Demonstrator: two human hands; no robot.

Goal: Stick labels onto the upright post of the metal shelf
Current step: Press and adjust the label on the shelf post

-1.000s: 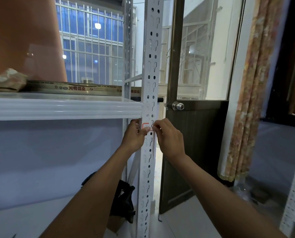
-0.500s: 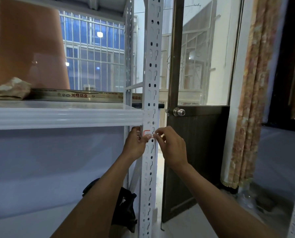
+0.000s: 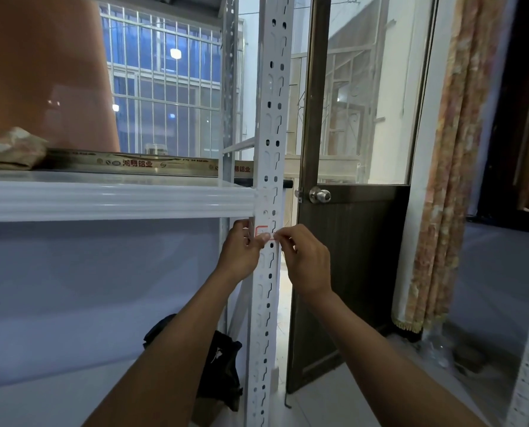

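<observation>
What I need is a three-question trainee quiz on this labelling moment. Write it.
1. True or false: the label sits on the upright post just below the shelf beam.
2. Where are the left hand and right hand? A) both at the label B) both resting on the shelf beam C) both out of view
3. Fill in: the label's border is ___.
Key: 1 true; 2 A; 3 red.

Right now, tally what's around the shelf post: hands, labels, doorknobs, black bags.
Hands: 2, left hand and right hand.
Labels: 1, the label on the upright post.
Doorknobs: 1, the doorknob.
Black bags: 1, the black bag.
Total: 5.
</observation>
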